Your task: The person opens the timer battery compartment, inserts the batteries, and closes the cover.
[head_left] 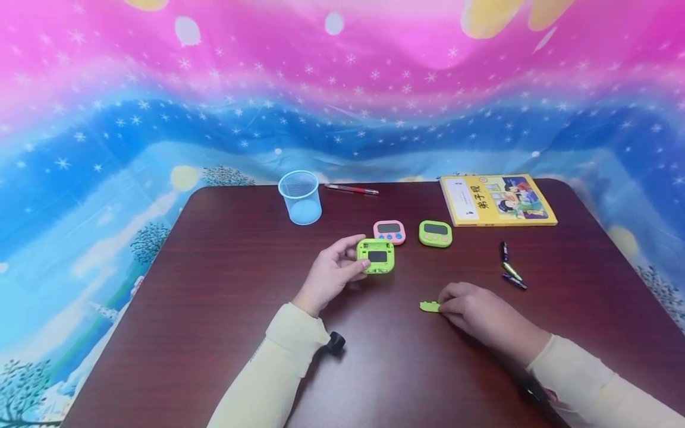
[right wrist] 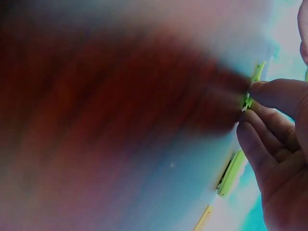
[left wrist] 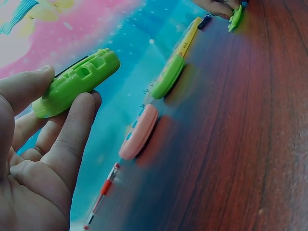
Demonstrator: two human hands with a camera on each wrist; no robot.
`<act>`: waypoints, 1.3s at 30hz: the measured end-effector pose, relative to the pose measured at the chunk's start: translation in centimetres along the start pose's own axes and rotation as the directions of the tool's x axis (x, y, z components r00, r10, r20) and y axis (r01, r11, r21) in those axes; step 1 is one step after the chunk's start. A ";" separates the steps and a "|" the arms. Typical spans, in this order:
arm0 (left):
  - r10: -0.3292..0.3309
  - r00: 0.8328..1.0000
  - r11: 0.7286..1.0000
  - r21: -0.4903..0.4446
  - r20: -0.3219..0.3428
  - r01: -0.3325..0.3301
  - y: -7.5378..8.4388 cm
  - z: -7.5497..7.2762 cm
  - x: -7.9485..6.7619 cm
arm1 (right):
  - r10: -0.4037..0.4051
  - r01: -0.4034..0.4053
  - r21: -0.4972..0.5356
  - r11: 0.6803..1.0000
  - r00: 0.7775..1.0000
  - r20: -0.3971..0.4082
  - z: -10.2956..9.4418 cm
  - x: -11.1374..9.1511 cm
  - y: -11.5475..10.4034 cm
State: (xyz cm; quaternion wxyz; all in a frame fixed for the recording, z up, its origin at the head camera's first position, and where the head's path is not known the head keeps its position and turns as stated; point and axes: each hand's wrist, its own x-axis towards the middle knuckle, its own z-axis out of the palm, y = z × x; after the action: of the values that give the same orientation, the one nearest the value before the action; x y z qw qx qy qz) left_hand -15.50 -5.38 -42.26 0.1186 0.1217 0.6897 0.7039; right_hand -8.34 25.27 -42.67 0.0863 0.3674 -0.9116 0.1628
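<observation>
My left hand [head_left: 330,272] holds a green digital timer [head_left: 377,256] above the table, thumb on one face and fingers behind. Its back faces the head camera, with an uncovered battery compartment along the edge and a dark rectangle in the middle. In the left wrist view the timer [left wrist: 79,82] shows edge-on, notches along its rim. My right hand [head_left: 478,312] pinches a small green battery cover [head_left: 429,307] by one end, low over the table to the right. The right wrist view shows thumb and fingertips on this cover [right wrist: 257,72].
Behind the held timer lie a pink timer [head_left: 389,232] and another green timer [head_left: 435,233]. Three small batteries [head_left: 512,271] lie at right, below a yellow book [head_left: 497,200]. A blue mesh cup [head_left: 300,199] and a red pen [head_left: 351,189] are at the back.
</observation>
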 end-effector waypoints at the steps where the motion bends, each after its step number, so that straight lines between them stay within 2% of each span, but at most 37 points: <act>1: 0.001 1.000 1.000 -0.002 0.003 -0.001 0.0 0.0 0.0 | 0.016 -0.016 0.014 1.000 1.000 -0.007 0.0 -0.1 0.0; 5: 0.002 1.000 1.000 -0.012 0.007 -0.002 0.1 0.0 0.0 | 0.087 -0.084 0.070 0.994 0.996 -0.034 0.1 -0.4 0.2; 8: -0.001 1.000 1.000 -0.012 0.005 0.001 0.1 0.0 -0.1 | 0.146 -0.143 0.105 0.984 0.989 -0.025 0.0 -0.5 0.2; 12: -0.002 1.000 1.000 -0.014 0.005 0.002 0.1 -0.1 -0.1 | 0.254 -0.253 0.121 0.960 0.967 0.007 -0.4 -0.9 0.6; 16: 0.000 1.000 1.000 -0.018 0.007 0.000 0.1 -0.1 0.0 | 0.331 -0.326 0.104 0.940 0.943 -0.039 -1.0 -1.5 1.4; 19: 0.000 1.000 1.000 -0.019 0.005 0.001 0.1 -0.1 0.0 | 0.384 -0.375 0.100 0.921 0.919 -0.090 -1.4 -1.7 2.1; 25: -0.002 1.000 1.000 -0.017 0.008 0.003 0.3 -0.2 -0.1 | 0.490 -0.479 0.111 0.871 0.861 -0.135 -2.2 -1.8 3.8; 31: 0.003 1.000 0.999 -0.032 0.009 -0.002 0.3 -0.3 -0.1 | 0.602 -0.587 0.135 0.798 0.785 -0.146 -2.6 -1.7 6.2; 34: 0.012 1.000 0.999 -0.036 0.014 -0.012 0.3 -0.3 -0.1 | 0.638 -0.624 0.132 0.770 0.755 -0.151 -2.7 -1.7 7.5; 39: 0.015 1.000 0.999 -0.036 0.015 -0.014 0.4 -0.3 -0.2 | 0.668 -0.665 0.059 0.744 0.738 -0.102 -3.0 -1.5 9.6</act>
State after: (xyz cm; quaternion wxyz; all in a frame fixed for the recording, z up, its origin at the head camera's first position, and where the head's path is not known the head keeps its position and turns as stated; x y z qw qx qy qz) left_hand -15.44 -5.70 -41.84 0.1211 0.1300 0.6750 0.7162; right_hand -13.84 33.83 -42.56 0.0720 0.0078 -0.9745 0.2124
